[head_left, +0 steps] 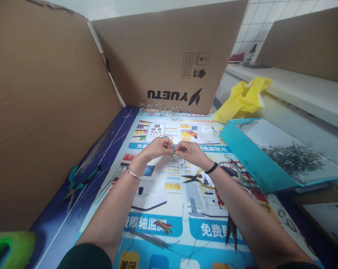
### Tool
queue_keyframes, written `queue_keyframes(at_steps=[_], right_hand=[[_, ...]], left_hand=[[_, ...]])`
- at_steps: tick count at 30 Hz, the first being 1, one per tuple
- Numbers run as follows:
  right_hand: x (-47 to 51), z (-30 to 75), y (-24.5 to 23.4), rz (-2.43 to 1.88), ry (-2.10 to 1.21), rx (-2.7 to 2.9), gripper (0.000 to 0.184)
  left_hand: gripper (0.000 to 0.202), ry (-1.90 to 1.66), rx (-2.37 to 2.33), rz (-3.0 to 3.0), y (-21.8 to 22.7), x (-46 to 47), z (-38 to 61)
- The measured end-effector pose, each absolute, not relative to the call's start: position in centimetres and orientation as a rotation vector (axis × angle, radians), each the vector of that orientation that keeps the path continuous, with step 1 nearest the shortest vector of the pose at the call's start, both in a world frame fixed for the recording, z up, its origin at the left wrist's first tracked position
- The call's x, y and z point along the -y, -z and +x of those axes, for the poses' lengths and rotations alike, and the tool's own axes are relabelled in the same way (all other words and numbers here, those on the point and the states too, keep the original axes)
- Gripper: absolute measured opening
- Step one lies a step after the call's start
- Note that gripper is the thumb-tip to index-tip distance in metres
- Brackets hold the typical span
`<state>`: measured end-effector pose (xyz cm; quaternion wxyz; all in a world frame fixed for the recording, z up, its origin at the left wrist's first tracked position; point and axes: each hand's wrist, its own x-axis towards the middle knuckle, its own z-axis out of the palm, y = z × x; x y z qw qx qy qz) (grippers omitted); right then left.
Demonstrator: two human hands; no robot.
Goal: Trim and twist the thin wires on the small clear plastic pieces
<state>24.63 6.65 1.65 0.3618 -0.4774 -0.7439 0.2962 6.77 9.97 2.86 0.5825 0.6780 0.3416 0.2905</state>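
In the middle of the head view my left hand [159, 147] and my right hand [191, 152] meet with fingertips close together, each closed in a pinch. Between and just below them hangs a small tangle of thin silvery wire [178, 162]. The exact spot each hand grips is too small to make out. Yellow-handled pliers [196, 178] lie beneath my right wrist, their dark jaws pointing left. Dark pointed blades [231, 233] show beside my right forearm. A little bundle of coloured strands [163, 225] lies on the printed mat [155, 186] between my arms.
Teal-handled pliers [78, 182] and loose straight wires [97, 149] lie at left. A teal box [250, 158] holds heaped wire [294, 158] at right, near a yellow bag [243, 99]. Cardboard walls [157, 56] stand behind and left; green tape [23, 248] sits lower left.
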Motion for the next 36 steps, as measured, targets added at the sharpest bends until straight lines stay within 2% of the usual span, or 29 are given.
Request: queue_keyframes(at_steps=[36], right_hand=[[-6.70,24.81,-1.59,-1.211,-0.773,1.908,0.003]], left_hand=[[0.016,-0.711,-0.790,1.572,-2.52,-10.06,6.78]])
